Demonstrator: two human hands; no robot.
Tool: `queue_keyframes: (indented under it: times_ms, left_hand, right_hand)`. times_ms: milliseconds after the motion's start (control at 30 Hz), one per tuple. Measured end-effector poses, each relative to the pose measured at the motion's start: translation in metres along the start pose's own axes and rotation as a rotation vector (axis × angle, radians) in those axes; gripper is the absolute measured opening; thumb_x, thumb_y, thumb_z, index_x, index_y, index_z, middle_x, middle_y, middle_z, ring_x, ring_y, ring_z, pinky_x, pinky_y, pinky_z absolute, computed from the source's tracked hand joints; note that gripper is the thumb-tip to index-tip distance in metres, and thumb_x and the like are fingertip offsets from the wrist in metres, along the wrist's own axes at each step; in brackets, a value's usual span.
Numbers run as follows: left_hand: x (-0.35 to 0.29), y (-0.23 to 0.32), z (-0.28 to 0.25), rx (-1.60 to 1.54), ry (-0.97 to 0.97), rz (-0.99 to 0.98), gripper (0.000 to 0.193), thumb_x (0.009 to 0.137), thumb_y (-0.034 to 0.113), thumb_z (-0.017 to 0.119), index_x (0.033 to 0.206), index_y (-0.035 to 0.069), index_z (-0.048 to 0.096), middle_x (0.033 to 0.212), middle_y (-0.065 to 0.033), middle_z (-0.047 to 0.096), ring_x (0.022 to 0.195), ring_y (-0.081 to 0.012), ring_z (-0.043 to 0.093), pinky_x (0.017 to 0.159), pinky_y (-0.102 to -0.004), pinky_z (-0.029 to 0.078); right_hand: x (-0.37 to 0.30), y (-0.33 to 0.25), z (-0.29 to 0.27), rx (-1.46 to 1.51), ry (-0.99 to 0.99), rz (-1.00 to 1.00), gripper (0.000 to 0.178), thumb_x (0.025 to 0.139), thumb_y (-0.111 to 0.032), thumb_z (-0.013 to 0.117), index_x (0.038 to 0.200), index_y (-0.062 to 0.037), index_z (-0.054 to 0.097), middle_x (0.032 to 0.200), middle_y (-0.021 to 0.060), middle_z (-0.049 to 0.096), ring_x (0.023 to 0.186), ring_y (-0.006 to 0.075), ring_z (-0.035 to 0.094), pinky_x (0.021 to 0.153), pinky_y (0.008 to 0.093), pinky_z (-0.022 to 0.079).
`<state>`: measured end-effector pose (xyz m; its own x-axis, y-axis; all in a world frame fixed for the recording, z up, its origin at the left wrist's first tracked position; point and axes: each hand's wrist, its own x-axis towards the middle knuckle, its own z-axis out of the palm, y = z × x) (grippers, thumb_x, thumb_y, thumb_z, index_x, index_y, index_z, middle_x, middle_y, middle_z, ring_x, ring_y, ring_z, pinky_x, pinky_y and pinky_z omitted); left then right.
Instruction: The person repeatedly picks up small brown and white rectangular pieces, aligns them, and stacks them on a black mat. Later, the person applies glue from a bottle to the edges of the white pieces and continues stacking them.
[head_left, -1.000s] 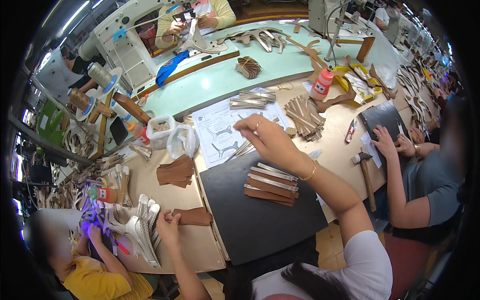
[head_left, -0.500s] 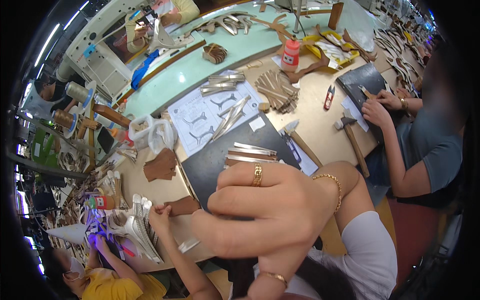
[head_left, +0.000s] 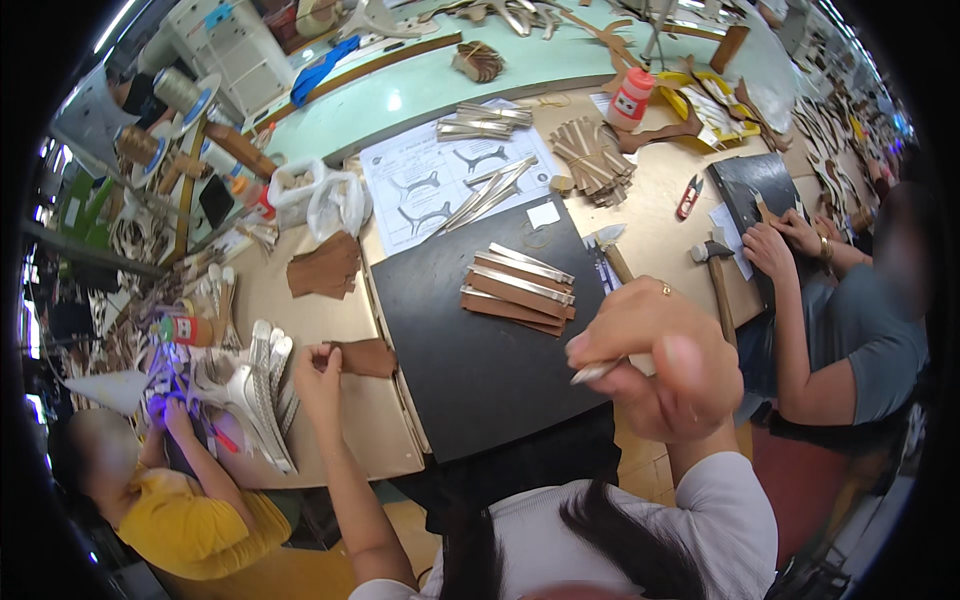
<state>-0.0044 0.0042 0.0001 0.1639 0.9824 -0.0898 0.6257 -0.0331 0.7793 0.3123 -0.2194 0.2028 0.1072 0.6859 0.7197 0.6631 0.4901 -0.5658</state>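
Note:
My left hand (head_left: 318,378) pinches the left end of a brown leather piece (head_left: 364,357) lying on the table beside a black board (head_left: 430,310). Raised over the board's right side, my right hand (head_left: 672,365) is closed, slightly blurred. A thin, pale, pointed piece (head_left: 596,371) sticks out between its fingertips; its kind is unclear. A stack of brown leather strips (head_left: 512,308) with shiny metallic strips (head_left: 520,262) among them lies on the board. More brown leather pieces (head_left: 325,266) form a small pile above my left hand.
Beyond the board are a pattern sheet (head_left: 400,190), bundled strips (head_left: 592,160), a red bottle (head_left: 630,98) and red snips (head_left: 689,197). A hammer (head_left: 714,262) lies to the right. Co-workers sit at both sides, one in a yellow shirt (head_left: 200,525). White straps (head_left: 250,400) lie left.
My right hand has drawn back to the right from close before the camera, uncovering the board and strip stack. My left hand stays on the leather piece. The view has shifted.

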Motion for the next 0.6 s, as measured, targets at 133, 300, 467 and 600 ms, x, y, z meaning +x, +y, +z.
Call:
queue_keyframes:
  times_ms: [133,300,467,600]
  left_hand:
    - [-0.004,0.003,-0.028,-0.629,-0.284,-0.225,0.017,0.086,0.004,0.072,0.096,0.009,0.060,0.132,-0.0153,0.059,0.123,-0.0215,0.054,0.107,-0.0332,0.040]
    - [-0.009,0.005,-0.046,-1.097,-0.534,-0.170,0.020,0.086,0.010,0.073,0.099,0.012,0.058,0.147,-0.0251,0.046,0.132,-0.0320,0.049,0.108,-0.0479,0.043]
    - [-0.038,0.050,-0.038,-1.027,-0.458,0.131,0.020,0.082,0.008,0.076,0.097,0.011,0.062,0.140,-0.0184,0.052,0.127,-0.0255,0.051,0.106,-0.0413,0.041]
    - [-0.089,0.105,-0.015,-1.024,-0.577,0.084,0.023,0.077,-0.004,0.077,0.090,0.007,0.060,0.109,-0.0111,0.059,0.101,-0.0174,0.059,0.084,-0.0319,0.056]
  right_hand:
    - [-0.024,0.013,0.007,-0.013,-0.036,0.106,0.054,0.088,-0.003,0.069,0.138,-0.0017,0.050,0.086,0.0112,0.067,0.070,0.0208,0.063,0.066,0.0334,0.052]
    - [-0.047,0.015,0.026,0.119,0.167,0.353,0.049,0.085,0.003,0.072,0.132,0.0032,0.057,0.088,0.0115,0.069,0.079,0.0198,0.067,0.074,0.0302,0.054]
    - [-0.054,0.023,0.033,0.170,0.217,0.463,0.041,0.090,0.006,0.066,0.130,0.0053,0.055,0.094,0.0126,0.069,0.081,0.0175,0.067,0.077,0.0302,0.056]
    - [-0.060,0.034,0.035,0.294,0.252,0.656,0.022,0.092,0.003,0.065,0.114,0.0041,0.061,0.095,0.0150,0.069,0.078,0.0188,0.069,0.076,0.0286,0.057]
